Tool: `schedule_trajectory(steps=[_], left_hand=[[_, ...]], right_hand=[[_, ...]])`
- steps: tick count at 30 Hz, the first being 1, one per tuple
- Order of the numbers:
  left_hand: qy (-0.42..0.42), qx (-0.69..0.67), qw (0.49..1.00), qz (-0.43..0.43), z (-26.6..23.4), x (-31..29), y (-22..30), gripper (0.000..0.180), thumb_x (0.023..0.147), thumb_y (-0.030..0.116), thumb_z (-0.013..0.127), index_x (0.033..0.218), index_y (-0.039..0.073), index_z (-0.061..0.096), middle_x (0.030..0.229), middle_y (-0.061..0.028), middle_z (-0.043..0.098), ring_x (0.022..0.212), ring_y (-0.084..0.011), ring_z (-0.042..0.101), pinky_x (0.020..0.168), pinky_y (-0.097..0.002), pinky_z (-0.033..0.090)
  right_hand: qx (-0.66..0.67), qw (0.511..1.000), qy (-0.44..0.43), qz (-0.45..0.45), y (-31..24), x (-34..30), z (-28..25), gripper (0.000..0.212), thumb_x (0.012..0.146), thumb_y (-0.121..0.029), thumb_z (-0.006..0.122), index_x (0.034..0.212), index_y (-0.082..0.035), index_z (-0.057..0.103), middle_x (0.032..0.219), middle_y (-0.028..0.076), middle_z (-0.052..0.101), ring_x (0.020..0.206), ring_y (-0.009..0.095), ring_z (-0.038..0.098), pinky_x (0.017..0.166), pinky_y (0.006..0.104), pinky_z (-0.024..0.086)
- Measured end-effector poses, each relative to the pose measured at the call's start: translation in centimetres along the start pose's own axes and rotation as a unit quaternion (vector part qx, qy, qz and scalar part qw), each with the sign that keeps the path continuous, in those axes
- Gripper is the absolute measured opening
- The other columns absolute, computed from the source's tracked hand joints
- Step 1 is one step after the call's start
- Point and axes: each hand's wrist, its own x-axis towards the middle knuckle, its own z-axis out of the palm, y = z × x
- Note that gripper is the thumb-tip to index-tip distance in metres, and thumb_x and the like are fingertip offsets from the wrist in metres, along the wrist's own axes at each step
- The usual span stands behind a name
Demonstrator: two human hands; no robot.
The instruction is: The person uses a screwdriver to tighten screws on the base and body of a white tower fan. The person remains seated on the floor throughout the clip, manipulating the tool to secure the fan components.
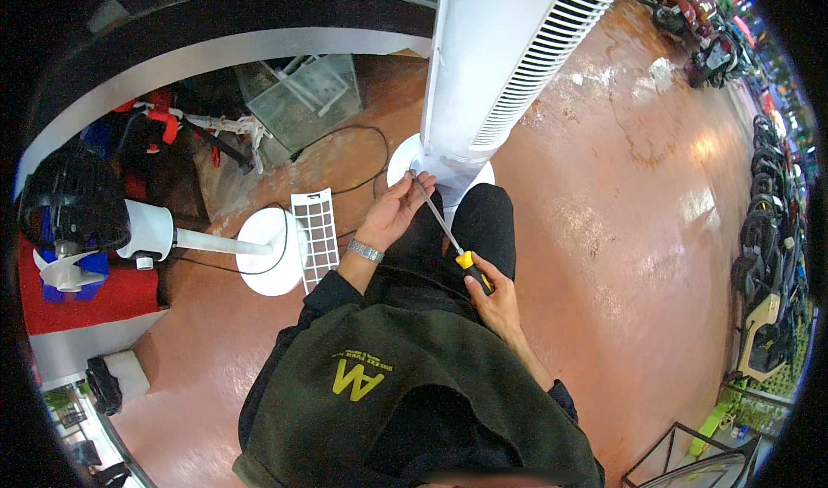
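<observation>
My right hand (pixel 497 305) is closed around the yellow and black handle of a screwdriver (pixel 440 215), its long metal shaft slanting up to the left. Around the shaft's tip end, my left hand (pixel 390 215) has its thumb and fingers curled together; whether a small part is also there is too small to tell. Right beyond the tip stands a tall white tower fan (pixel 483 65) with a slotted grille down its right side. Its round white base (pixel 403 159) rests on the floor, partly hidden by the column and my knees.
On the left a white pedestal fan (pixel 151 229) stands on a round base, beside a white grid panel (pixel 317 234). A black cord (pixel 385 147) curls over the reddish floor (pixel 604 255). Behind lies a clear box (pixel 302 100). Wheeled machines (pixel 759 221) line the right.
</observation>
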Motion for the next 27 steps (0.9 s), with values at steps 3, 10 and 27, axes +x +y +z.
schedule_trajectory(steps=[3,10,27], left_hand=[[-0.009,0.000,1.000,-0.005,-0.4,0.2,-0.3,0.023,0.100,0.015,0.045,0.114,-0.003,0.049,0.119,-0.0172,0.056,0.118,-0.0300,0.055,0.105,-0.0402,0.045],[0.019,-0.002,1.000,-0.023,0.0,0.6,-0.9,0.022,0.099,0.015,0.047,0.113,-0.003,0.049,0.119,-0.0170,0.056,0.119,-0.0308,0.054,0.105,-0.0410,0.045],[-0.006,-0.013,1.000,-0.020,-0.5,1.4,-1.0,0.020,0.101,0.015,0.043,0.111,-0.001,0.048,0.117,-0.0175,0.056,0.121,-0.0329,0.052,0.106,-0.0472,0.043]], right_hand=[[-0.017,1.000,0.007,-0.019,-0.2,-0.1,-0.3,0.045,0.087,-0.017,0.064,0.128,-0.003,0.055,0.118,0.020,0.063,0.111,0.027,0.061,0.095,0.0346,0.044],[-0.113,0.986,0.052,-0.115,-0.3,0.1,0.1,0.045,0.083,-0.013,0.068,0.126,-0.004,0.057,0.107,0.017,0.066,0.098,0.029,0.065,0.085,0.0348,0.049],[-0.109,0.983,0.073,-0.126,-0.5,0.0,-0.1,0.043,0.083,-0.013,0.067,0.124,-0.003,0.058,0.104,0.017,0.065,0.095,0.029,0.065,0.083,0.0361,0.049]])
